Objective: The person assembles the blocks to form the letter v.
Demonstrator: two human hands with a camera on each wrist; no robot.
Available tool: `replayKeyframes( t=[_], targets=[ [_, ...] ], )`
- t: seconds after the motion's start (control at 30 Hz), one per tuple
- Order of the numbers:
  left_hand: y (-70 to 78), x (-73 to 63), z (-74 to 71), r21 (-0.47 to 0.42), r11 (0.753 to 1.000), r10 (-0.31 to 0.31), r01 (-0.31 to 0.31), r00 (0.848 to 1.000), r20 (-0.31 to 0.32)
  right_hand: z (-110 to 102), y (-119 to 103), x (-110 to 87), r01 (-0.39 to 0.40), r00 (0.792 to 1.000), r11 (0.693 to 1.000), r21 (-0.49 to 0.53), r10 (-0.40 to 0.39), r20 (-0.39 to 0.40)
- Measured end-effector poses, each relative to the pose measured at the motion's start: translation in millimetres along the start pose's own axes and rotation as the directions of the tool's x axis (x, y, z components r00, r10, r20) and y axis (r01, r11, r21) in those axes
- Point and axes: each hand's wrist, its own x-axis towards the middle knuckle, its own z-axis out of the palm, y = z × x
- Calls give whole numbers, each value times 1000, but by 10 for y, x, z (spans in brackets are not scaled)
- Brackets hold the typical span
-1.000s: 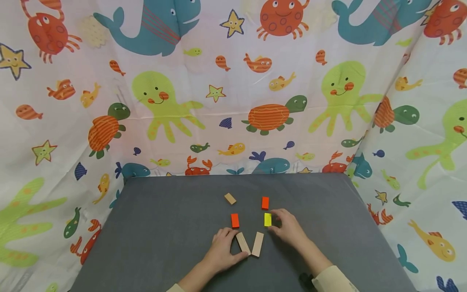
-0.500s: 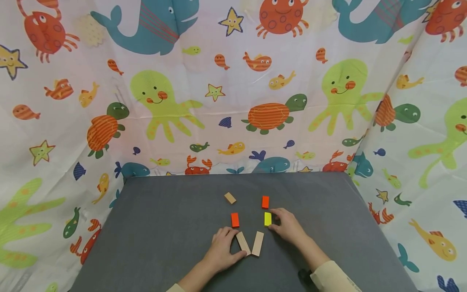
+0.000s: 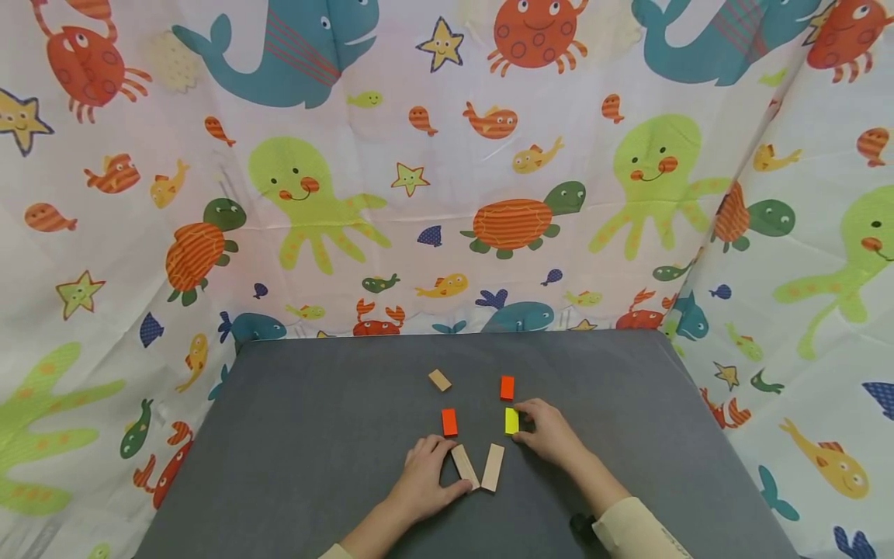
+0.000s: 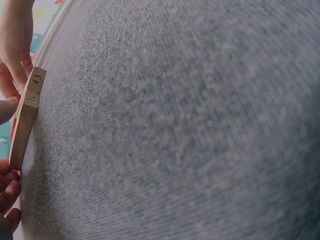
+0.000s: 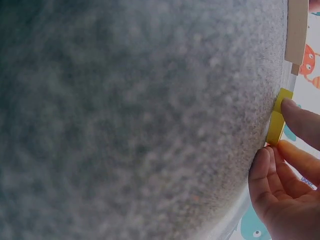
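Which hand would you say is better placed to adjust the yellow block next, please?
Probably the right hand: it pinches the yellow block, while the left hand is farther away, holding a pale wooden block.

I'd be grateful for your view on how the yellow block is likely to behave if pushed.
The yellow block will probably stay rigid, since its edges look straight and firm between the thumb and fingers of the right hand. Its flat faces suggest it would slide rather than roll. The textured weave of the grey cloth may drag on it slightly.
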Motion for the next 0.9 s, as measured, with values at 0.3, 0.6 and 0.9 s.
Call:
replayKeyframes(
  t=[0.3,0.6,0.9],
  targets=[
    [8,-13,-1,10,1000,1,-1,1000,4,7,-8,-8,23,1000,1000,-9,-23,6],
    [15,0,-9,17,1000,-20,19,999,29,-13,-32,-19,0,1000,1000,-3,0,-3],
    [19,2,-17,8,1000,-24,24,999,31,-52,-122,-54,28,999,998,51,-26,-35]
  ],
)
